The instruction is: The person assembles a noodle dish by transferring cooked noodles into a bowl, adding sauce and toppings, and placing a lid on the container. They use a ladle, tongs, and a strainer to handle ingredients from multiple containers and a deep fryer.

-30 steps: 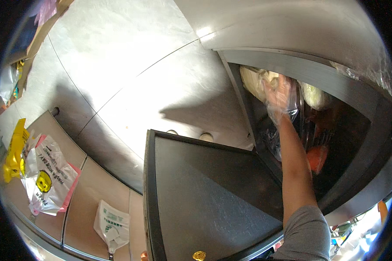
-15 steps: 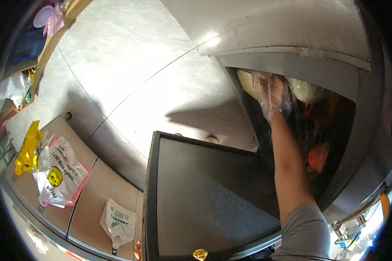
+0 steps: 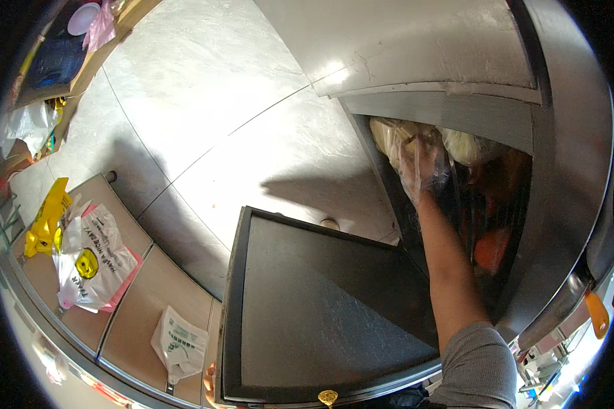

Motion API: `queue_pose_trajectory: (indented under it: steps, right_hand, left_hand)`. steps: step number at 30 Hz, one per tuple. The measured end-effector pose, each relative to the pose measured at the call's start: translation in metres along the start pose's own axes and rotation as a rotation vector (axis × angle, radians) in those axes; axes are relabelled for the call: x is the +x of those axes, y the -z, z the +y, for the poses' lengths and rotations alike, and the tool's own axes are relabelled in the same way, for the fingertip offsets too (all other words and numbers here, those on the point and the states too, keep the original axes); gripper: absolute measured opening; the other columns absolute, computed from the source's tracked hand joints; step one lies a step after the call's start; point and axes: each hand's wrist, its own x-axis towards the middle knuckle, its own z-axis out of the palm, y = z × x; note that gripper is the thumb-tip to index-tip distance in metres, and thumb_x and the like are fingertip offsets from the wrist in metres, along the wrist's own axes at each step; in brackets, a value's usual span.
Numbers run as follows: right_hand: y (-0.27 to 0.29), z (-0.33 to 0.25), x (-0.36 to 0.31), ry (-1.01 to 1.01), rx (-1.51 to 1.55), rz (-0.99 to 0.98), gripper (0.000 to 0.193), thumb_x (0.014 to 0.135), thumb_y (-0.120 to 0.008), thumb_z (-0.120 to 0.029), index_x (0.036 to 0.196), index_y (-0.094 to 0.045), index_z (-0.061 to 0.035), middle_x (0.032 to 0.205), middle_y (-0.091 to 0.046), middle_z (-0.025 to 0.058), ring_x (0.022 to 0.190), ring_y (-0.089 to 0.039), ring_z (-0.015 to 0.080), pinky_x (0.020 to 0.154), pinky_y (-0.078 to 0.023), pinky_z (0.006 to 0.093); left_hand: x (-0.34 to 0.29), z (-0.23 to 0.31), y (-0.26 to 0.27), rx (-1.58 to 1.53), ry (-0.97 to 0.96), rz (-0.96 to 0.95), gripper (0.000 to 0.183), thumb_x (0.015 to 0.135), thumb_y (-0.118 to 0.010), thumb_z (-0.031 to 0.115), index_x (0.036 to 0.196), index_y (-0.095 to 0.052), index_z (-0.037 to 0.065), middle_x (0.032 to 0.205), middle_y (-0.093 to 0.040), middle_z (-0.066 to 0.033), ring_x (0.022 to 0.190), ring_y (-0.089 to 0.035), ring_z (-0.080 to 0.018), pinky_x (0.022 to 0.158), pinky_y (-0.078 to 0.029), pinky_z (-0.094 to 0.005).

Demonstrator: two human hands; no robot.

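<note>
My right arm reaches down into an open, dark under-counter cabinet. There my right hand (image 3: 426, 162) is partly covered by a crinkled clear plastic bag (image 3: 411, 178), its fingers bent into the film. Pale contents, which I cannot make out, fill the bag's upper left part (image 3: 391, 136). Beside it, to the right, lies another clear bag with something pale green and white (image 3: 465, 146). The dark cabinet door (image 3: 320, 307) stands swung open, and only the fingers of my left hand (image 3: 210, 383) show, curled round its left edge near the bottom.
An orange-red item (image 3: 491, 251) lies deeper in the cabinet. On the brown surface to the left are a yellow package (image 3: 48, 218), a white printed plastic bag (image 3: 95, 259) and a smaller white bag (image 3: 181, 344). A wooden shelf (image 3: 106, 51) stands far left; an orange handle (image 3: 597, 315) hangs at right.
My right hand has shifted slightly left and lower in the cabinet, still at the clear bag. The view has turned a little. My left hand stays at the door edge.
</note>
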Motion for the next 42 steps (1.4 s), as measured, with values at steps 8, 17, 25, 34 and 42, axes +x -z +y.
queue_pose_trajectory:
  steps: [8,17,25,34,42]
  right_hand:
    - [0.034,-0.197,-0.017,-0.115,-0.697,-0.385,0.046,0.104,-0.042,-0.033,0.142,-0.045,-0.0082,0.136,-0.054,0.0104,0.120,-0.053,0.0242,0.104,-0.042,0.0369]
    - [0.025,-0.078,-0.043,-0.523,0.507,-0.162,0.065,0.082,-0.074,-0.029,0.139,-0.050,-0.0091,0.137,-0.054,0.0104,0.124,-0.052,0.0259,0.102,-0.043,0.0410]
    - [-0.048,-0.048,-0.019,-0.195,-0.555,-0.043,0.053,0.077,-0.067,-0.030,0.125,-0.059,-0.0079,0.130,-0.057,0.0220,0.122,-0.053,0.0402,0.103,-0.043,0.0439]
    - [-0.042,-0.020,-0.016,-0.056,-0.025,0.107,0.051,0.085,-0.066,-0.026,0.131,-0.055,-0.0040,0.127,-0.058,0.0168,0.115,-0.055,0.0336,0.097,-0.046,0.0411]
    - [0.050,-0.068,-0.102,-0.634,0.778,0.190,0.038,0.089,-0.066,-0.018,0.122,-0.057,-0.0037,0.099,-0.063,0.0086,0.080,-0.063,0.0212,0.066,-0.054,0.0361]
  left_hand:
    - [-0.044,-0.013,-0.015,-0.019,-0.002,0.289,0.073,0.094,-0.048,0.053,0.141,-0.033,-0.001,0.137,-0.047,-0.0193,0.127,-0.049,-0.0332,0.108,-0.038,-0.0531]
    - [-0.011,0.003,-0.018,-0.059,-0.077,0.062,0.053,0.093,-0.055,0.047,0.113,-0.046,-0.002,0.111,-0.049,-0.0142,0.107,-0.049,-0.0266,0.095,-0.040,-0.0429]
    - [-0.017,-0.010,-0.002,-0.065,-0.081,0.034,0.057,0.093,-0.056,0.048,0.115,-0.047,-0.004,0.122,-0.050,-0.0171,0.112,-0.050,-0.0267,0.099,-0.037,-0.0425]
    - [-0.028,-0.018,0.004,-0.056,-0.070,0.115,0.060,0.092,-0.058,0.051,0.114,-0.049,-0.004,0.121,-0.051,-0.0174,0.109,-0.052,-0.0263,0.099,-0.038,-0.0420]
    - [-0.030,-0.021,0.008,0.044,-0.038,0.127,0.067,0.093,-0.057,0.051,0.125,-0.049,-0.007,0.117,-0.055,-0.0121,0.106,-0.053,-0.0214,0.097,-0.040,-0.0374]
